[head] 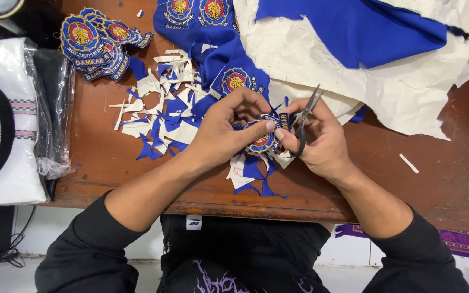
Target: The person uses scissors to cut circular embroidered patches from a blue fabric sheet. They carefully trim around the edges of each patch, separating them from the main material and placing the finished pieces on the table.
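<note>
Looking down from the head view, the left hand [229,127] pinches a round embroidered patch [261,140] between thumb and fingers, just above the desk [99,163]. The right hand [318,135], closed around black scissors [304,122], touches the patch's right edge. Blue and white scraps [161,108] lie beside them, and finished patches [96,40] are stacked well apart.

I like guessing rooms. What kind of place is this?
Probably a small sewing or craft workspace at home: scissors trimming an embroidered patch, a pile of finished patches, and blue cloth on a low wooden table.
</note>
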